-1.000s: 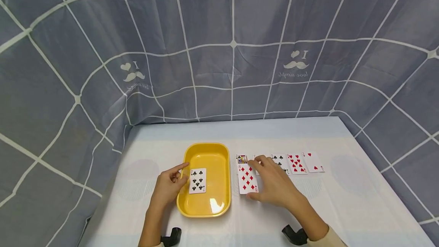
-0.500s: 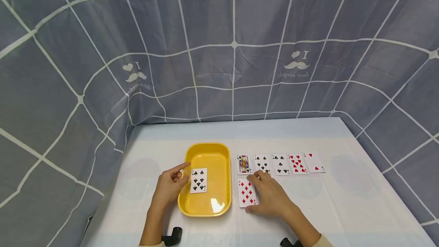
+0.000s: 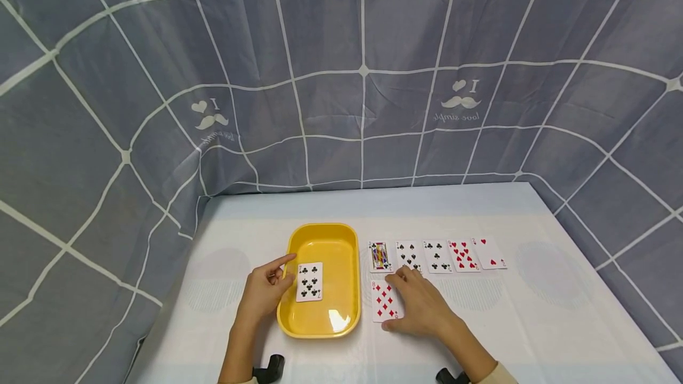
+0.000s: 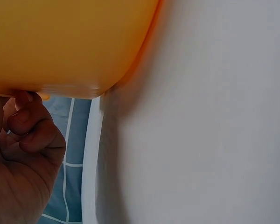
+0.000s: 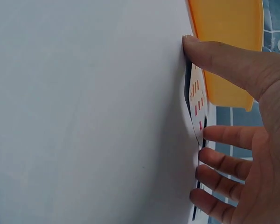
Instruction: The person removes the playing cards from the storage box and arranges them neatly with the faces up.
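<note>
My left hand pinches the left rim of a yellow tray between thumb and index finger, its other fingers curled beneath. Inside the tray lies a seven of clubs, face up. To the right, my right hand holds an eight of diamonds by its near and far edges, thumb near me and fingers beyond. The right wrist view has this card slightly bowed between thumb and index finger, low over the white surface; the other fingertips touch down beside it.
Behind the right hand runs a row of face-up cards: a picture card, a spade card, a club card, a heart card and a two of hearts. A grey checked curtain encloses the white table.
The right hand has drawn the eight of diamonds toward me, off the picture card, then stayed nearly still. My left hand keeps its place on the tray rim.
</note>
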The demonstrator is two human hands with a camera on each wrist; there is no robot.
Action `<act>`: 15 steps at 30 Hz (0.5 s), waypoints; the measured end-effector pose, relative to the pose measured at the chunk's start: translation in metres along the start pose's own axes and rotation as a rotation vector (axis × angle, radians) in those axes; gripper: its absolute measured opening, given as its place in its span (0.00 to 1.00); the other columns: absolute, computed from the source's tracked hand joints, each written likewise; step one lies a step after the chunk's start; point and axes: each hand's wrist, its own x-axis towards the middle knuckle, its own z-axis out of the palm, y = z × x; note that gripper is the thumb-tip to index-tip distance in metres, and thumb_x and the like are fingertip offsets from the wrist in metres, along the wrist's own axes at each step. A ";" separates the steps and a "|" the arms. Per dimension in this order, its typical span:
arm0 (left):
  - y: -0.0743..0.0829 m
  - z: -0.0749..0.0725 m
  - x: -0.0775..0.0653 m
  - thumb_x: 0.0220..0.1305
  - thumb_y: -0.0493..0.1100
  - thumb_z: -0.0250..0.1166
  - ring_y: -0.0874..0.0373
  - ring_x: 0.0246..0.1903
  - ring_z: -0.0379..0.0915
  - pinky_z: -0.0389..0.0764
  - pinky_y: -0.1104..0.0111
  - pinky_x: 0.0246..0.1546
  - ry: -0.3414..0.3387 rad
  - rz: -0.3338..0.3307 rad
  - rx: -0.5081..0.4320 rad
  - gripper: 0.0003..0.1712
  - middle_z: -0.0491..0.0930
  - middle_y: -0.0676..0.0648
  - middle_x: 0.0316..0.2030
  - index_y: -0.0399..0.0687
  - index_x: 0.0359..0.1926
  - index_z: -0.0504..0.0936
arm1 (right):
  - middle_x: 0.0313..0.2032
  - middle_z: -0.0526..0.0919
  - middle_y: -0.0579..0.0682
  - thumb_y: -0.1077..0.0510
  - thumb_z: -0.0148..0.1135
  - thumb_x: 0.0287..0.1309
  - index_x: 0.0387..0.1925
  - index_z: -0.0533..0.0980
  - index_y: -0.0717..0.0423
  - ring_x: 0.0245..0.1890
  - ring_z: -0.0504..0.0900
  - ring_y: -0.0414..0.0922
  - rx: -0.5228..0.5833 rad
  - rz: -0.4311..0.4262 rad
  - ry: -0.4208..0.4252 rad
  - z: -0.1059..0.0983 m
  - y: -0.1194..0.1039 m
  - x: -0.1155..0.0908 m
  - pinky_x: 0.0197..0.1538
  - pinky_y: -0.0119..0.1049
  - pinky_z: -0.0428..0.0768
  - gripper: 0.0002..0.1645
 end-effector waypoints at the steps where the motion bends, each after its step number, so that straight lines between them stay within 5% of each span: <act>1: 0.000 0.000 0.000 0.58 0.39 0.68 0.64 0.16 0.57 0.59 0.76 0.16 -0.001 0.002 -0.001 0.22 0.68 0.50 0.21 0.59 0.55 0.82 | 0.49 0.73 0.47 0.34 0.79 0.26 0.58 0.74 0.51 0.46 0.71 0.44 0.001 0.000 -0.002 0.000 0.000 0.000 0.50 0.44 0.75 0.53; 10: 0.001 0.000 -0.001 0.58 0.39 0.69 0.64 0.16 0.57 0.59 0.76 0.16 -0.005 0.004 -0.002 0.23 0.69 0.49 0.22 0.57 0.55 0.82 | 0.49 0.73 0.46 0.33 0.77 0.30 0.61 0.73 0.50 0.46 0.72 0.44 0.005 -0.002 -0.011 -0.003 -0.001 -0.002 0.50 0.45 0.75 0.53; 15: 0.002 0.000 0.000 0.58 0.41 0.68 0.63 0.17 0.59 0.60 0.75 0.16 0.005 -0.022 0.007 0.22 0.68 0.50 0.22 0.59 0.55 0.82 | 0.48 0.76 0.46 0.36 0.73 0.41 0.59 0.74 0.50 0.46 0.73 0.43 0.038 0.006 0.043 -0.004 -0.003 -0.002 0.51 0.46 0.73 0.44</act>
